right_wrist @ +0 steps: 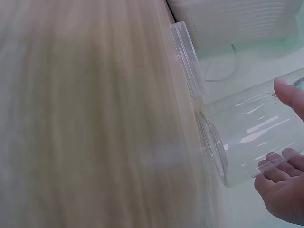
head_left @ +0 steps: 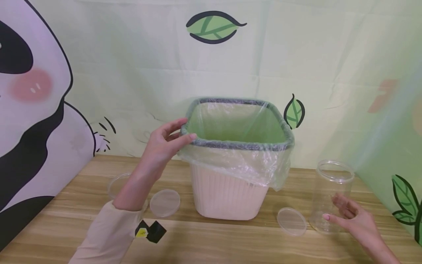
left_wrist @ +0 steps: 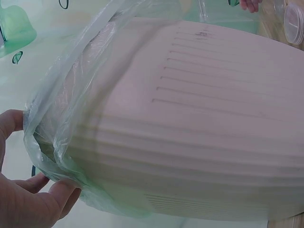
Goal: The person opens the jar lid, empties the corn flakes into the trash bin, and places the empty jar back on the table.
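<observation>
A pale trash bin [head_left: 227, 190] stands upright, lined with a clear plastic bag [head_left: 244, 165] folded over its grey rim. At the rim's left front corner, my left hand [head_left: 166, 141] holds on, thumb over the edge and fingers along the outer side. In the left wrist view, those fingers [left_wrist: 61, 194] lie against the bag. A clear cylindrical jar [head_left: 333, 190] stands on the right. My right hand [head_left: 357, 220] is spread around its lower right side, thumb in front and fingers behind. The right wrist view shows the jar [right_wrist: 256, 128] between thumb and fingers; firm contact cannot be told.
One clear round lid [head_left: 291, 222] lies between bin and jar, another lid [head_left: 165, 202] left of the bin. Behind my left forearm is a clear round rim [head_left: 115, 185], partly hidden. A printed cloth backdrop [head_left: 138, 73] rises behind the wooden table [head_left: 211, 242].
</observation>
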`<state>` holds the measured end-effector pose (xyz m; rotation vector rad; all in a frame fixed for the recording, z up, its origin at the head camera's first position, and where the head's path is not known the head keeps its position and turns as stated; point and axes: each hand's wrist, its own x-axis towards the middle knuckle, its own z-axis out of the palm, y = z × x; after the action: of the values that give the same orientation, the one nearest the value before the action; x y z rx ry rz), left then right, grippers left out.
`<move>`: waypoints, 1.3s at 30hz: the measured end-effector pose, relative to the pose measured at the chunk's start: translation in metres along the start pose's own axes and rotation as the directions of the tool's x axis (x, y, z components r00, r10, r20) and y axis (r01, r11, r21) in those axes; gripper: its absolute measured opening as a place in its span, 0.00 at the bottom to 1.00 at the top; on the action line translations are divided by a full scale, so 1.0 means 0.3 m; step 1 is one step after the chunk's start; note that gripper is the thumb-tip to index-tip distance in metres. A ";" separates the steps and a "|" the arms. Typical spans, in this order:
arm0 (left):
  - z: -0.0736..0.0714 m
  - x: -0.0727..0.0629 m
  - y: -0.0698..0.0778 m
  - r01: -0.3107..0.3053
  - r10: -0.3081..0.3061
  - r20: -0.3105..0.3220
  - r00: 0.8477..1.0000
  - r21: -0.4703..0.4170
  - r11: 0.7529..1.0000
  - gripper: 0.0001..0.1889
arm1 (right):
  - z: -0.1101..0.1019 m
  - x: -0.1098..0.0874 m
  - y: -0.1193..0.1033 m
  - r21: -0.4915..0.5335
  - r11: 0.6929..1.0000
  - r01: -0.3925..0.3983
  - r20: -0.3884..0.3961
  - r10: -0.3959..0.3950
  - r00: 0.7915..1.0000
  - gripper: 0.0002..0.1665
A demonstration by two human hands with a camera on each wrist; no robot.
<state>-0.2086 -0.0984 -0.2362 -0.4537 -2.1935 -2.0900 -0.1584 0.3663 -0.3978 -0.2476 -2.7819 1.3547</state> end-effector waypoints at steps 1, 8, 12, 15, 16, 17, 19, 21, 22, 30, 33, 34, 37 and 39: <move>0.000 0.000 0.000 -0.001 0.001 0.001 1.000 0.001 1.000 0.31 | 0.001 0.000 -0.001 -0.005 1.000 0.001 -0.001 -0.001 1.000 0.52; 0.000 0.000 0.003 -0.001 0.001 0.002 1.000 0.005 1.000 0.30 | 0.001 0.002 0.003 -0.010 1.000 0.006 0.012 -0.006 1.000 0.52; 0.000 0.001 0.001 0.000 0.000 0.005 1.000 -0.002 1.000 0.30 | -0.001 0.005 0.016 0.008 1.000 0.021 0.013 -0.021 1.000 0.51; 0.000 0.002 0.000 -0.002 0.002 0.005 1.000 0.000 1.000 0.30 | -0.001 0.007 0.027 0.024 0.999 0.036 0.006 -0.036 0.999 0.50; 0.000 0.001 0.000 -0.002 0.002 0.005 1.000 0.000 1.000 0.30 | -0.001 0.008 0.029 0.026 0.999 0.039 0.004 -0.039 0.999 0.50; -0.001 0.001 0.000 -0.004 0.004 0.004 1.000 0.001 1.000 0.30 | -0.001 0.009 0.032 0.035 0.999 0.040 0.005 -0.040 0.999 0.50; -0.001 0.000 0.000 -0.006 0.006 0.004 1.000 0.003 1.000 0.30 | 0.000 0.010 0.032 0.040 0.998 0.038 0.014 -0.038 0.999 0.50; -0.002 0.000 -0.001 -0.006 0.006 0.003 1.000 0.002 1.000 0.31 | 0.000 0.010 0.032 0.044 0.998 0.034 0.025 -0.035 0.999 0.51; -0.002 0.000 -0.001 -0.008 0.008 0.003 1.000 0.002 1.000 0.31 | 0.000 0.010 0.031 0.045 0.998 0.032 0.029 -0.033 0.999 0.51; -0.002 0.001 -0.002 -0.008 0.008 0.007 1.000 -0.003 1.000 0.31 | 0.002 0.003 0.038 0.080 0.992 0.093 0.028 -0.096 0.995 0.49; -0.002 0.001 -0.001 -0.005 0.005 0.006 1.000 -0.004 1.000 0.31 | 0.003 0.002 0.040 0.107 0.987 0.117 0.028 -0.121 0.992 0.48; -0.002 0.001 0.000 -0.005 0.005 0.005 1.000 -0.006 1.000 0.31 | 0.003 0.003 0.041 0.113 0.986 0.120 0.030 -0.124 0.992 0.48; 0.000 0.002 0.000 -0.005 0.005 0.005 1.000 -0.002 1.000 0.31 | 0.004 0.002 0.046 0.130 0.983 0.132 0.036 -0.137 0.990 0.47; 0.000 0.002 -0.001 -0.008 0.008 0.006 1.000 -0.002 1.000 0.31 | 0.005 0.003 0.052 0.145 0.979 0.143 0.038 -0.150 0.988 0.47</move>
<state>-0.2093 -0.0982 -0.2362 -0.4680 -2.1896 -2.0897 -0.1573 0.3746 -0.4111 -0.0037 -2.6631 1.5312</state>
